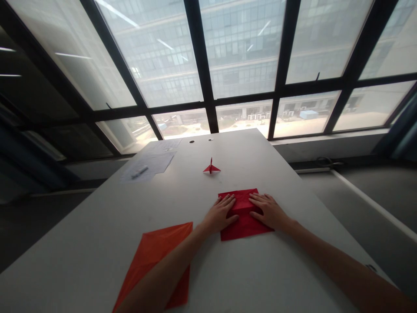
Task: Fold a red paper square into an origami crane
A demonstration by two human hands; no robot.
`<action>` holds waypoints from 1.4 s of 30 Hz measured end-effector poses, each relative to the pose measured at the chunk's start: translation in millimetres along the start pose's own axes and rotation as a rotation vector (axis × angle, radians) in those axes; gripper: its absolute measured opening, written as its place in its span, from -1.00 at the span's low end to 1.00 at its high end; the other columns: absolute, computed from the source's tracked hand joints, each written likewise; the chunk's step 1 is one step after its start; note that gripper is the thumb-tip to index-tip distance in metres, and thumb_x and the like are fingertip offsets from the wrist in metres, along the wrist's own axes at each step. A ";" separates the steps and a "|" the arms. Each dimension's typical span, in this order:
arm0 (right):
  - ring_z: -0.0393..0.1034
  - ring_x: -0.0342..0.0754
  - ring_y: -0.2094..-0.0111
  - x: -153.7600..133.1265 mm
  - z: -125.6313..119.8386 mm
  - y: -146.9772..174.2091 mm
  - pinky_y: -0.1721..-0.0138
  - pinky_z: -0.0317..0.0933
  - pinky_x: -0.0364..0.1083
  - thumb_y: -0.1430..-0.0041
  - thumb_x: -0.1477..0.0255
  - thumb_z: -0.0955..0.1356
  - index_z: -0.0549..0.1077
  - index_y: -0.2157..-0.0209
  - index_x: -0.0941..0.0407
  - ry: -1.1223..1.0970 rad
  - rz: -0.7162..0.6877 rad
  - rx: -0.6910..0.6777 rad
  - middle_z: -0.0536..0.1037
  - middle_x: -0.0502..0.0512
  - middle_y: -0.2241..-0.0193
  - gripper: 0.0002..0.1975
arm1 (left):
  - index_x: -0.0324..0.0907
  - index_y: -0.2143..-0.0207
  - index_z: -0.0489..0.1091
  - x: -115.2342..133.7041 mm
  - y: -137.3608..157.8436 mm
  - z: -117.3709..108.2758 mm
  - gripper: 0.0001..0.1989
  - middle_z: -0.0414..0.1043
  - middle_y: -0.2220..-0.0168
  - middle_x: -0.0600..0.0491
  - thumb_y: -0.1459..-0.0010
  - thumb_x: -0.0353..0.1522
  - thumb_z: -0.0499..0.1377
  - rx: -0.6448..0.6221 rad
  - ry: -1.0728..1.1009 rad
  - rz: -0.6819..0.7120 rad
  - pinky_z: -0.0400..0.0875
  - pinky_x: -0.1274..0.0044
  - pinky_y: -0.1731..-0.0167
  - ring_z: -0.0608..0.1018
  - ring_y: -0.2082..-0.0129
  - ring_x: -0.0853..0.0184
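Note:
A red sheet of paper [243, 226] with a crease across it lies on the white table [182, 191]. My left hand [222, 214] rests flat on its left side, fingers stretched out and thumb pointing inward. On the right side of the same sheet, my right hand [267, 212] lies with its fingers extended toward the middle. Neither hand grips the paper; both press on top of it. Beyond the sheet stands a small folded red paper crane [211, 168]. Beneath my left forearm, partly hidden, is an orange sheet of paper [156, 248].
White printed papers [153, 158] lie at the table's far left, with a whitish marker-like object [140, 172] on them. A round cable hole [192, 141] is near the far edge. Large framed windows [241, 48] rise behind the table.

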State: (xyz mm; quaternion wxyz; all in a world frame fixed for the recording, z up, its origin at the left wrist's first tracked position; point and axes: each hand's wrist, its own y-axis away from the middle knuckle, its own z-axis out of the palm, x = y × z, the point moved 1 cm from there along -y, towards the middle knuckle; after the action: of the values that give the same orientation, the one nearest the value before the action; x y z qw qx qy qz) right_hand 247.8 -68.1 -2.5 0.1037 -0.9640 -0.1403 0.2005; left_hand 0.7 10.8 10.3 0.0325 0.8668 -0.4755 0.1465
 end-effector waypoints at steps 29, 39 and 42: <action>0.12 0.15 -0.29 1.1 1.4 -0.4 -0.27 -0.09 0.25 -0.26 0.20 0.30 0.32 -0.23 0.04 0.001 -0.003 0.007 0.30 0.18 -0.25 -0.47 | -0.06 -0.39 -0.10 0.4 -0.8 -0.1 -0.28 -0.12 -0.40 0.02 -0.29 -0.02 0.02 0.002 0.011 -0.002 -0.17 0.28 -0.36 -0.01 -0.39 0.20; 0.22 0.13 -0.23 4.4 1.6 -1.7 -0.25 -0.02 0.22 -0.28 0.29 0.29 0.42 -0.14 0.02 0.002 -0.013 0.043 0.39 0.11 -0.20 -0.59 | -0.05 -0.36 -0.01 0.5 -0.9 -1.2 -0.42 -0.01 -0.37 0.03 -0.37 -0.09 -0.06 0.032 0.038 -0.009 -0.08 0.26 -0.35 0.06 -0.38 0.23; 0.25 0.11 -0.21 7.0 2.1 -2.3 -0.25 0.00 0.21 -0.30 0.35 0.27 0.46 -0.10 -0.01 0.002 -0.021 0.060 0.42 0.08 -0.17 -0.64 | -0.02 -0.34 0.07 0.6 -1.3 -1.3 -0.49 0.05 -0.35 0.05 -0.39 -0.16 -0.09 0.056 0.051 -0.004 -0.02 0.25 -0.34 0.10 -0.37 0.24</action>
State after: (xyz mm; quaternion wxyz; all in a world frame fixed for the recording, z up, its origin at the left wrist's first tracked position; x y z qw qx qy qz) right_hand 252.5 -63.5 -6.3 0.1350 -0.9591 -0.1444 0.2023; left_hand 1.8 11.3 11.8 0.0207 0.8643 -0.4685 0.1819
